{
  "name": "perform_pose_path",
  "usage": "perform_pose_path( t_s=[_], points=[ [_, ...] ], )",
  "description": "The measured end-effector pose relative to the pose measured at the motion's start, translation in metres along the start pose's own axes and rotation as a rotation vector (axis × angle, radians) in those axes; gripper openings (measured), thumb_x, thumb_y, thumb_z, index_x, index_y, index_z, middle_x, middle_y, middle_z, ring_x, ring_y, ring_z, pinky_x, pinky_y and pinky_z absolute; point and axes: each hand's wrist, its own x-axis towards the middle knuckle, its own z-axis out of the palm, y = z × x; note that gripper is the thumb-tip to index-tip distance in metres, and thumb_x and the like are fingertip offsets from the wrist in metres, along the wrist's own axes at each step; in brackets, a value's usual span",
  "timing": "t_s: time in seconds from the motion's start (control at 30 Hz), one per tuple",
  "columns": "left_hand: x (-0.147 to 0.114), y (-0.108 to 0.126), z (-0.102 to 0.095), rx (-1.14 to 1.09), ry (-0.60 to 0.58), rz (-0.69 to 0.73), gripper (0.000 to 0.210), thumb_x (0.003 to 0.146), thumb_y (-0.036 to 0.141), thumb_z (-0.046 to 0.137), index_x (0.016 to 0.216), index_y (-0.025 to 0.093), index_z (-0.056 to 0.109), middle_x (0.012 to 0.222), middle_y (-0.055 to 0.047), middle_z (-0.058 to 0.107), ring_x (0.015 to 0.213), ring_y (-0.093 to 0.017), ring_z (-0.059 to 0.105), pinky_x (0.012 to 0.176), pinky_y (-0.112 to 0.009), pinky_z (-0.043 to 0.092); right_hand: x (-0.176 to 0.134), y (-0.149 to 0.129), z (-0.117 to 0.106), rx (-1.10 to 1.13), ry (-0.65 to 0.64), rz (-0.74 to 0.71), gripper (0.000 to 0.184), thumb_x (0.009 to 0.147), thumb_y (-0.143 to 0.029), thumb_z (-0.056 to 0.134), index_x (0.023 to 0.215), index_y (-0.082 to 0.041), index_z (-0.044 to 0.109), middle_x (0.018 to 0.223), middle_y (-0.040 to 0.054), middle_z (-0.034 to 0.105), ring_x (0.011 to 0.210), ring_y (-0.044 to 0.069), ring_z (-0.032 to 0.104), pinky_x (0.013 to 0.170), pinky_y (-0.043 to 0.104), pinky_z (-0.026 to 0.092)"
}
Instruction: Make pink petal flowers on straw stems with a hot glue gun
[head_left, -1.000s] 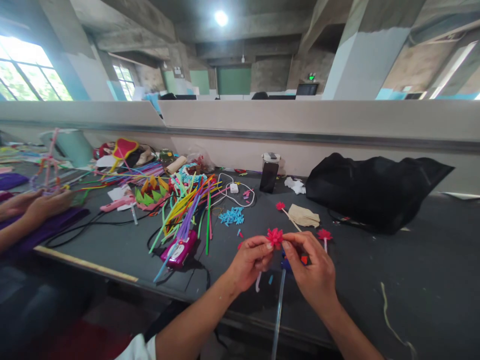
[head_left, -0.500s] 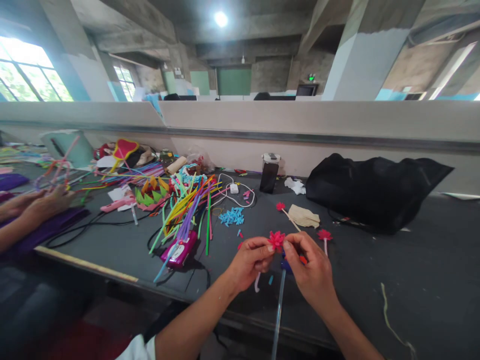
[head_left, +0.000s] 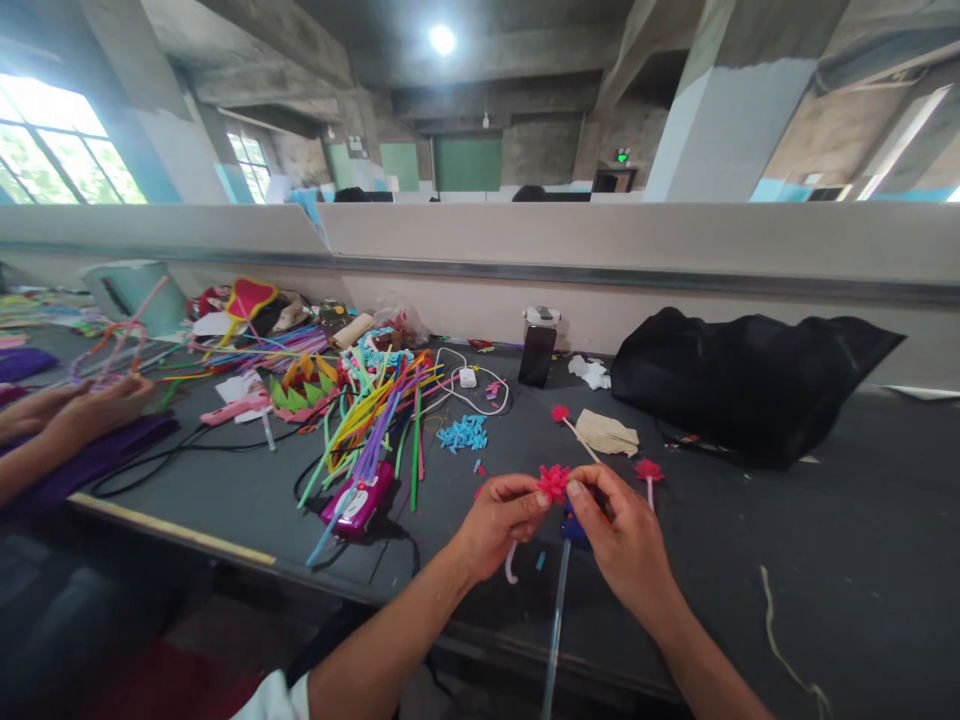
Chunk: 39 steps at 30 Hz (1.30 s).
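Observation:
Between my two hands is a red pipe-cleaner flower (head_left: 553, 482) with a pale stem hanging below. My left hand (head_left: 504, 522) is closed on it, thumb and fingers pinching its left side. The fingertips of my right hand (head_left: 621, 530) pinch the flower's right edge. Partly hidden behind my right hand lies a blue glue gun (head_left: 574, 524), a clear glue stick (head_left: 556, 630) reaching from it toward the table's front edge. Beyond my hands, one red flower on a stick (head_left: 561, 413) and another red flower (head_left: 649, 470) rest on the table.
Bundled colourful pipe cleaners (head_left: 367, 430) lie left of my hands, over a magenta box (head_left: 361, 505). Small blue pieces (head_left: 463, 433) are heaped behind. A phone (head_left: 536, 356) leans upright at the back, left of a black bag (head_left: 750, 385). Another person's hands (head_left: 90, 410) work at far left.
My hands stay almost in place on the flower, the right fingers shifting slightly. At far left, the other person's hands have moved a little to the right.

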Motion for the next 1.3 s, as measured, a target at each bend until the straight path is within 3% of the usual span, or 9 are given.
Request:
perform_pose_path(
  t_s=[0.2,0.37,0.83,1.07,1.3],
  points=[
    [0.000,-0.001,0.000,-0.004,0.016,0.019,0.030,0.064,0.037,0.084,0.074,0.012,0.071,0.045,0.007,0.040,0.041,-0.002,0.028,0.043,-0.023,0.012,-0.006,-0.003,0.000,-0.030,0.138,-0.082,0.010,0.091,-0.028,0.056,0.095,-0.023,0.064,0.083,0.0003,0.064,0.070,0.013,0.060,0.062,0.025,0.048],
    [-0.001,-0.002,0.000,-0.025,0.019,0.036,0.027,0.066,0.035,0.083,0.075,0.013,0.071,0.047,0.007,0.041,0.042,-0.002,0.027,0.044,-0.022,0.013,-0.009,-0.006,0.004,-0.035,0.121,-0.201,0.007,0.090,-0.021,0.058,0.094,-0.023,0.064,0.083,0.0006,0.062,0.073,0.013,0.060,0.065,0.025,0.049],
    [0.000,-0.010,-0.001,0.086,0.088,0.126,0.029,0.061,0.037,0.086,0.075,0.014,0.075,0.052,0.004,0.054,0.044,-0.003,0.035,0.045,-0.020,0.021,-0.007,-0.006,0.006,-0.074,0.103,-0.187,0.010,0.091,-0.020,0.052,0.082,-0.022,0.057,0.074,-0.0007,0.055,0.064,0.013,0.052,0.060,0.026,0.044],
    [0.000,-0.009,-0.001,0.085,0.054,0.109,0.025,0.063,0.035,0.085,0.074,0.014,0.075,0.049,0.005,0.050,0.043,-0.003,0.033,0.044,-0.020,0.019,-0.008,-0.005,0.005,-0.088,0.081,-0.168,0.011,0.091,-0.019,0.052,0.081,-0.021,0.055,0.074,-0.0011,0.053,0.063,0.012,0.051,0.060,0.025,0.042],
    [-0.002,-0.001,0.000,-0.015,-0.041,-0.009,0.024,0.070,0.035,0.078,0.071,0.012,0.068,0.046,0.004,0.047,0.041,-0.005,0.033,0.041,-0.022,0.014,-0.009,-0.006,0.006,-0.071,0.095,-0.163,0.010,0.092,-0.020,0.052,0.082,-0.022,0.056,0.075,-0.0004,0.055,0.066,0.013,0.052,0.061,0.026,0.043]
  ],
)
